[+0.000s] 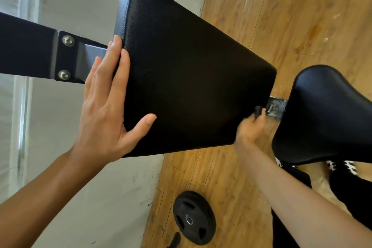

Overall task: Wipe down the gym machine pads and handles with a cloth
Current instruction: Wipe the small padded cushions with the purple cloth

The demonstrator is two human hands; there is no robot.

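Left hand [104,102] open, flat against back pad [191,78] side edge, thumb on its face. Right hand [251,127] blurred at the pad corner across from it, pinching a dark item [259,111]. Cloth or adjuster knob, can't tell. Risk: if knob, pad could drop, since left hand only braces. Seat pad [322,117] just beyond right hand.

Brightness: bright, even daylight on the wall [80,187] and wood floor [281,16].
Source: strongest at the far left, by the pale frame [22,106].
Glare: soft sheen on the seat pad [326,94]; the back pad [191,66] is dull and dark.
Blur: right hand [250,127] smeared; left hand [104,106] sharp.
Distortion: wide-angle bending at the edges.
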